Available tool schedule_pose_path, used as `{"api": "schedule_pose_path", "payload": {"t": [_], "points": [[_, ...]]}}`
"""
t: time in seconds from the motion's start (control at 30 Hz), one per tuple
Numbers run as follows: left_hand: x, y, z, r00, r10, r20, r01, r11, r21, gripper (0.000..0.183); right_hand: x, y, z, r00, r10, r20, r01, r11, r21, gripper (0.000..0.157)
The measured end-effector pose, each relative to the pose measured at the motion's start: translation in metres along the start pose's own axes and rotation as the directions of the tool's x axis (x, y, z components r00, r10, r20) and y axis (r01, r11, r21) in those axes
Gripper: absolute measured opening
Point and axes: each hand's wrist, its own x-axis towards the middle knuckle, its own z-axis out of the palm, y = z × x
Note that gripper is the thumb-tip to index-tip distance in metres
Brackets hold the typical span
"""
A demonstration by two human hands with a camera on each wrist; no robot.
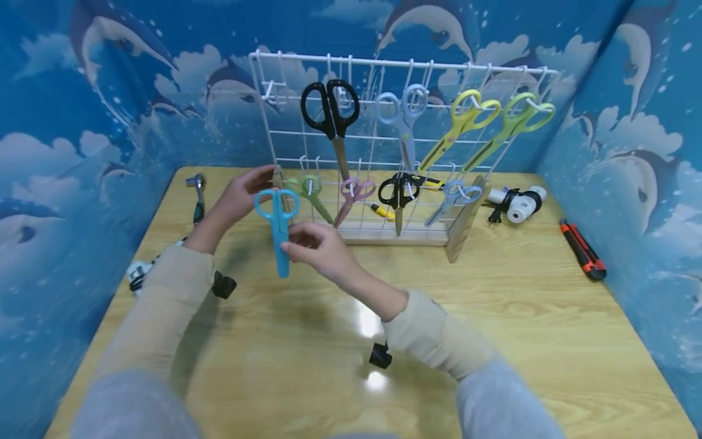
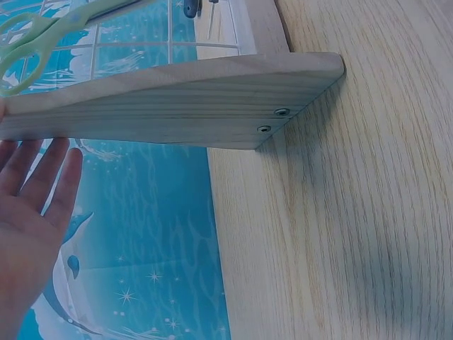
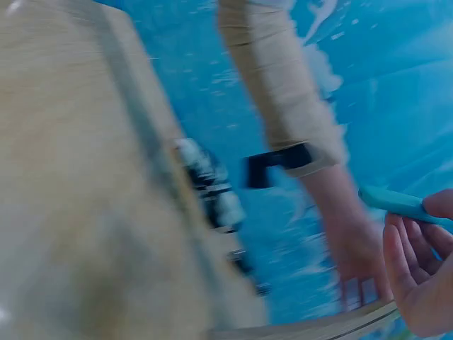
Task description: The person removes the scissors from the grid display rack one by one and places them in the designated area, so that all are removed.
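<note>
My right hand (image 1: 323,247) pinches blue scissors (image 1: 280,228) by their covered blade end, handles up. In the right wrist view, the blade cover (image 3: 393,202) shows between the thumb and fingers of my right hand (image 3: 425,283). My left hand (image 1: 241,195) is at the wooden side panel of a white wire rack (image 1: 406,63). In the left wrist view, the straight fingers of my left hand (image 2: 32,198) touch that panel (image 2: 177,99). On the rack's upper hooks hang black scissors (image 1: 331,116) and yellow scissors (image 1: 460,125), among others. Green scissors (image 1: 312,192) and pink scissors (image 1: 351,198) hang lower.
A ratchet wrench (image 1: 198,195) and a white corded item (image 1: 139,274) lie along the table's left side. Right of the rack are a white device with a black cord (image 1: 521,204) and a red-black utility knife (image 1: 582,250). Behind the rack lies a yellow cutter (image 1: 382,212).
</note>
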Motion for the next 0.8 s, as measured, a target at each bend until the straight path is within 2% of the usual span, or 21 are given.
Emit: {"api": "schedule_pose_path", "payload": {"t": [0.1,0.2,0.27,0.33,0.47,0.6,0.8], "points": [[-0.002,0.000,-0.001,1.000,0.006,0.018,-0.005,1.000,-0.030,0.059,-0.010,0.017,0.004,0.984,0.177,0.022,-0.178,0.982,0.061,0.023],[-0.003,0.000,-0.001,1.000,0.007,0.025,-0.006,0.999,-0.035,0.061,-0.017,0.044,0.009,0.945,0.324,0.034,-0.326,0.941,0.089,0.024],[-0.004,0.000,-0.001,1.000,0.007,0.025,-0.006,0.999,-0.039,0.060,-0.021,0.064,0.013,0.922,0.385,0.042,-0.387,0.918,0.090,0.022],[-0.005,0.001,-0.001,1.000,0.000,0.027,0.001,0.999,-0.039,0.061,-0.025,0.083,0.017,0.907,0.417,0.062,-0.420,0.905,0.071,0.020],[-0.006,0.001,-0.001,0.999,-0.023,0.030,0.023,0.999,-0.032,0.062,-0.036,0.107,0.027,0.886,0.450,0.107,-0.456,0.890,0.032,0.016],[-0.007,0.001,0.000,0.999,-0.032,0.031,0.033,0.999,-0.028,0.063,-0.045,0.118,0.035,0.865,0.482,0.143,-0.488,0.873,0.012,0.011],[-0.007,0.003,0.000,0.999,-0.031,0.017,0.032,0.999,-0.035,0.063,-0.052,0.124,0.045,0.834,0.533,0.141,-0.538,0.843,-0.005,0.005]]}}
